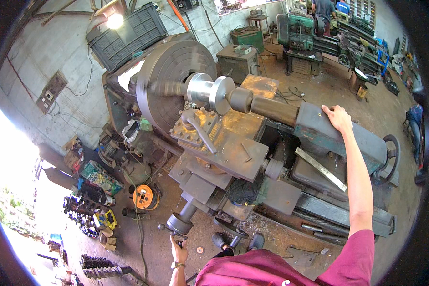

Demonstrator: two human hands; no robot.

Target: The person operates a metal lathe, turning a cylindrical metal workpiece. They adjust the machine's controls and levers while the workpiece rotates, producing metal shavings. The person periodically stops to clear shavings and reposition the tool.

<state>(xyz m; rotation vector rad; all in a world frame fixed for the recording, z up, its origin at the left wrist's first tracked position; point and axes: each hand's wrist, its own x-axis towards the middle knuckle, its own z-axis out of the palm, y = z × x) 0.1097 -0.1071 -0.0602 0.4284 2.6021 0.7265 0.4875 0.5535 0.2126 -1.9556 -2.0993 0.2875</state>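
Note:
My left hand (178, 251), with a wristwatch on its wrist, is closed at the crank handle (178, 234) of the cross-slide dial on a large lathe. My right hand (337, 118) lies on top of the blue-grey tailstock (338, 136), fingers spread. A shiny, stepped metal workpiece (207, 90) sits between the big chuck (176, 76) and the tailstock's centre (240, 99). The chuck jaws are smeared by motion. Beside the workpiece stands the tool post (195, 126) with its clamping lever; the cutting tip is hard to make out.
A metal bar (321, 169) lies across the carriage area near the tailstock. A handwheel (231, 229) stands by my feet. Chips litter the floor. An orange cable reel (145, 196) and several machine parts lie left. Another green lathe (300, 38) and two people are at the back.

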